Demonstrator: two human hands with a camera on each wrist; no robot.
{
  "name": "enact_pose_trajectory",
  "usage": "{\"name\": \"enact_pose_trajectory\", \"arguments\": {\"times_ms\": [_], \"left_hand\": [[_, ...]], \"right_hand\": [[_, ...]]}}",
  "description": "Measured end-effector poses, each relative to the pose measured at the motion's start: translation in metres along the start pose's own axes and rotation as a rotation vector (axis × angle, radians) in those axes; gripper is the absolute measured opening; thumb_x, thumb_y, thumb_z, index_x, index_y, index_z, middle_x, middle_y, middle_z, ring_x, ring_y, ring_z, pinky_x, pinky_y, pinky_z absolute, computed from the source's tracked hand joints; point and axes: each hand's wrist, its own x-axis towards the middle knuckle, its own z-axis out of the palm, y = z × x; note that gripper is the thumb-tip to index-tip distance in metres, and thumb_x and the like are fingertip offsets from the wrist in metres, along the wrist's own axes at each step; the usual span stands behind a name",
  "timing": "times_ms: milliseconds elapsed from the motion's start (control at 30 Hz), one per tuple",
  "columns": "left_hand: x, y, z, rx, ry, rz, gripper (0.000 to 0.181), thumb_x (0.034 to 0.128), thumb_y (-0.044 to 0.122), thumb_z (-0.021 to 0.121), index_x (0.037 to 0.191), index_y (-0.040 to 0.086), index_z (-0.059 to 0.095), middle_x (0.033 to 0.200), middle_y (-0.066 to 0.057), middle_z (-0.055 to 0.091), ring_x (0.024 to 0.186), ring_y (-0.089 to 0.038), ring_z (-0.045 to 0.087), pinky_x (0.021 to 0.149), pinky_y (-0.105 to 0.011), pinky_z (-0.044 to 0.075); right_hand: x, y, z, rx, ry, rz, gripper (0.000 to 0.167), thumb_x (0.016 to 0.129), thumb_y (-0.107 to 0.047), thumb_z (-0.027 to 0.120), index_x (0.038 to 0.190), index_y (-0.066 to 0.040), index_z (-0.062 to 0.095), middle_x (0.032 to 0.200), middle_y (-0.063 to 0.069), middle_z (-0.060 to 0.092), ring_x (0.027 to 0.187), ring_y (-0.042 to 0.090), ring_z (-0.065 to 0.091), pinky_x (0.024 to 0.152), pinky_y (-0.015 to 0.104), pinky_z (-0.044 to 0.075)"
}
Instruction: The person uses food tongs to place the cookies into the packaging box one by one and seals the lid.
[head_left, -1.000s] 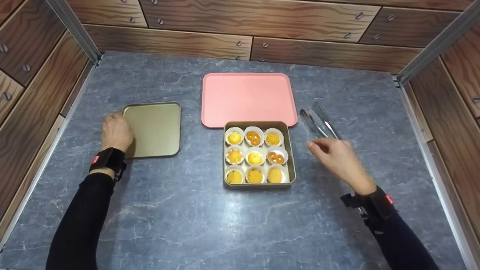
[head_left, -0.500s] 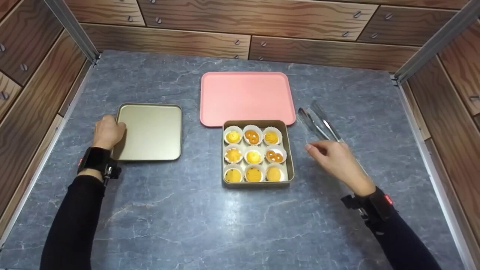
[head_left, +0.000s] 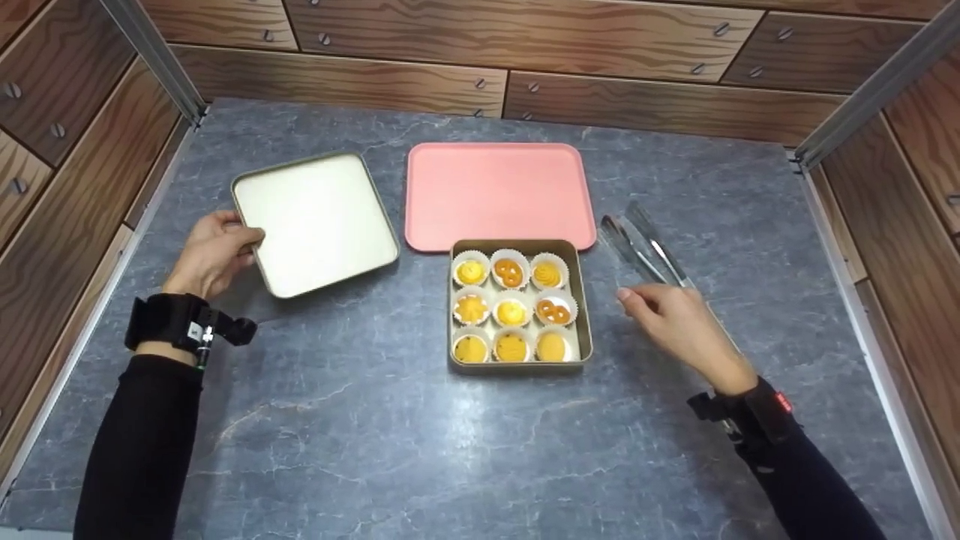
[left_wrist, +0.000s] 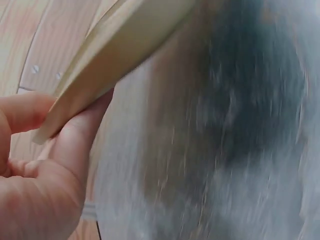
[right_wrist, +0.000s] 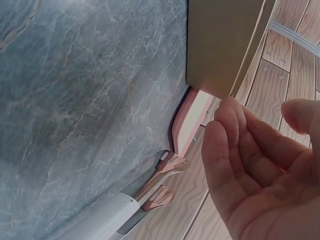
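Note:
My left hand [head_left: 206, 251] pinches the left edge of a square tin lid [head_left: 315, 225], thumb on top. The lid is raised and tilted, its broad face pale and bright; the left wrist view shows its gold side [left_wrist: 120, 55] between thumb and fingers. Right of it stands an uncovered gold tin [head_left: 517, 367] with several small yellow and orange pastries in white paper cups. To the tin's right, my right hand [head_left: 679, 326] hovers with loosely curled fingers, holding nothing. Tongs [head_left: 658, 251] lie just beyond that hand, which hides part of their handle end in the head view.
A pink tray [head_left: 495, 195] lies behind the tin, whose back edge overlaps the tray's front edge in the head view. Wood-patterned walls [head_left: 405, 82] enclose the grey marbled table [head_left: 420, 450] at the back and both sides.
My left hand has lifted the lid off the table, turned and tilted it; its face went from olive-gold to pale. My right hand, the tin, tongs and tray have hardly moved.

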Motion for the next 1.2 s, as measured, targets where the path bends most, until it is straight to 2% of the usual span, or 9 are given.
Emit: {"name": "enact_pose_trajectory", "arguments": {"times_ms": [133,233,333,467,600,800,967,1067,1200], "left_hand": [[-0.002,-0.001,0.017,-0.089,0.014,0.104,0.034,0.0959,-0.012,0.058,0.122,0.002,0.041,0.085,-0.004,0.068,0.069,-0.011,0.064,0.056,-0.019,0.056],[-0.005,-0.001,0.034,-0.136,-0.001,0.166,0.038,0.0954,-0.014,0.056,0.130,-0.002,0.046,0.088,-0.006,0.070,0.072,-0.013,0.069,0.060,-0.021,0.060],[-0.009,0.000,0.054,-0.193,-0.022,0.220,0.038,0.0954,-0.016,0.054,0.132,-0.005,0.049,0.093,-0.008,0.072,0.078,-0.018,0.072,0.068,-0.027,0.063],[-0.019,0.004,0.085,-0.209,-0.028,0.304,0.033,0.0953,-0.017,0.054,0.126,-0.005,0.053,0.098,-0.009,0.073,0.083,-0.020,0.072,0.072,-0.030,0.064],[-0.031,0.008,0.117,-0.110,-0.030,0.414,0.038,0.0954,-0.016,0.054,0.132,-0.007,0.052,0.106,-0.012,0.070,0.093,-0.022,0.071,0.080,-0.035,0.064],[-0.051,0.007,0.157,0.159,0.002,0.631,0.042,0.0939,-0.015,0.052,0.135,-0.007,0.055,0.117,-0.021,0.069,0.099,-0.028,0.070,0.087,-0.039,0.062],[-0.059,-0.001,0.181,0.334,0.035,0.836,0.027,0.0938,-0.013,0.058,0.120,-0.008,0.061,0.111,-0.022,0.074,0.090,-0.033,0.074,0.078,-0.040,0.065],[-0.060,-0.008,0.191,0.392,0.026,0.962,0.018,0.0942,-0.014,0.057,0.112,-0.010,0.059,0.107,-0.025,0.074,0.086,-0.036,0.075,0.073,-0.040,0.065],[-0.060,-0.013,0.203,0.426,-0.015,1.131,0.018,0.0934,-0.018,0.054,0.109,-0.010,0.057,0.110,-0.028,0.072,0.093,-0.040,0.075,0.078,-0.038,0.065]], "right_hand": [[-0.003,-0.001,0.000,0.002,0.024,-0.012,0.039,0.107,-0.036,0.059,0.083,-0.010,0.075,0.069,-0.003,0.058,0.060,0.015,0.050,0.053,0.028,0.040],[-0.004,-0.003,0.000,0.016,0.050,-0.012,0.036,0.106,-0.034,0.059,0.090,-0.009,0.078,0.075,-0.002,0.064,0.065,0.016,0.055,0.058,0.029,0.044],[-0.005,-0.004,-0.001,0.041,0.093,-0.021,0.032,0.107,-0.031,0.060,0.098,-0.008,0.080,0.081,0.000,0.070,0.071,0.016,0.061,0.063,0.029,0.049],[-0.005,-0.006,0.000,0.073,0.175,-0.054,0.026,0.106,-0.024,0.061,0.105,-0.006,0.080,0.086,0.003,0.074,0.074,0.017,0.063,0.065,0.024,0.050],[-0.001,-0.012,0.001,0.097,0.249,-0.077,0.023,0.104,-0.019,0.064,0.111,-0.003,0.079,0.091,0.007,0.077,0.077,0.018,0.068,0.069,0.013,0.047],[0.006,-0.027,0.007,0.140,0.294,-0.120,0.024,0.103,-0.015,0.065,0.120,0.000,0.075,0.103,0.012,0.078,0.089,0.026,0.075,0.078,0.007,0.049],[0.011,-0.042,0.009,0.284,0.222,-0.105,0.025,0.106,-0.012,0.058,0.120,0.002,0.074,0.097,0.010,0.078,0.086,0.025,0.076,0.076,0.012,0.054],[0.014,-0.051,0.009,0.378,0.158,-0.075,0.029,0.109,-0.015,0.054,0.119,0.003,0.074,0.097,0.011,0.078,0.086,0.024,0.075,0.078,0.020,0.059],[0.017,-0.060,0.007,0.602,0.063,0.000,0.039,0.112,-0.021,0.048,0.120,0.009,0.071,0.101,0.020,0.076,0.091,0.028,0.075,0.083,0.031,0.062]]}}
